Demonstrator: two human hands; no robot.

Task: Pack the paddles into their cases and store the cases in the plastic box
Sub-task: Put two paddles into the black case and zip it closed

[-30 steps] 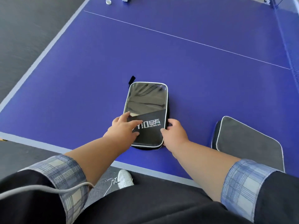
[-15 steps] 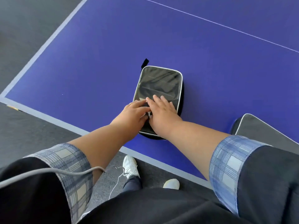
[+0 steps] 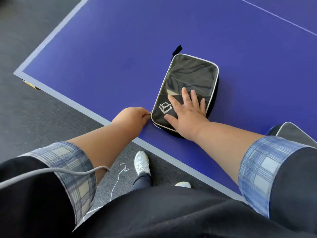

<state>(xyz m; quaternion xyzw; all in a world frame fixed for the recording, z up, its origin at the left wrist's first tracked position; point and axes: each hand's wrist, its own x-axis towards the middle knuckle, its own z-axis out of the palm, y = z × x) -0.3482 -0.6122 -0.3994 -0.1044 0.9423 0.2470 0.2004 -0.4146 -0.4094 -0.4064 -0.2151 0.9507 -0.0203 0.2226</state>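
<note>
A black paddle case with white piping and a white logo lies flat on the blue table-tennis table, near its front edge. My right hand rests flat on the case's near end, fingers spread. My left hand sits at the case's near-left corner, its fingertips pinched on the small metal zipper pull. A second case, grey with white piping, shows partly at the right edge behind my right sleeve. No paddle and no plastic box are in view.
The table's near-left corner and grey border run diagonally across the view. Dark grey floor lies to the left and below. My white shoes stand beside the table edge. A grey cable hangs across my left sleeve.
My left hand has moved off the case top to its near-left corner and pinched the zipper pull. My right hand has spread flat on the case. The view shifted right and down.
</note>
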